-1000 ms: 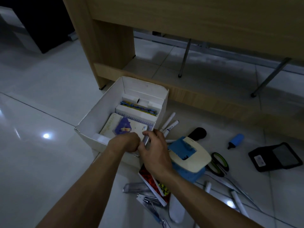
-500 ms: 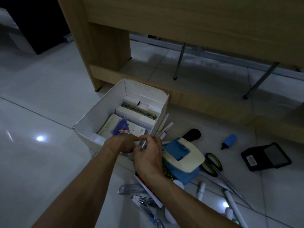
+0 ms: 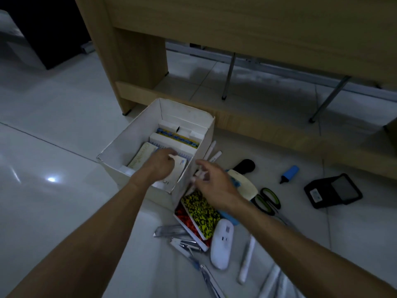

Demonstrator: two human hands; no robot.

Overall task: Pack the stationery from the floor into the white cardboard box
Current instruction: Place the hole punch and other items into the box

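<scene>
The white cardboard box (image 3: 129,137) stands open on the floor and holds notebooks, among them a spiral one (image 3: 171,143). My left hand (image 3: 159,165) is down inside it over the notebooks, fingers curled; anything under them is hidden. My right hand (image 3: 211,182) hovers just outside the box's right wall with fingers spread and loose, above white markers (image 3: 211,154). Below it lie a yellow-black notebook (image 3: 199,214) on a red one (image 3: 185,222), and a blue-cream hole punch (image 3: 243,186).
Scattered on the tiles are scissors (image 3: 268,198), a blue highlighter (image 3: 289,173), a black case (image 3: 333,190), a white oblong device (image 3: 222,244), a white pen (image 3: 247,259) and metal clips (image 3: 184,244). A wooden desk (image 3: 139,72) rises right behind the box.
The hands, joined at the box's near corner on a small silvery item, have parted. The left went into the box; the right drew back to the right and opened.
</scene>
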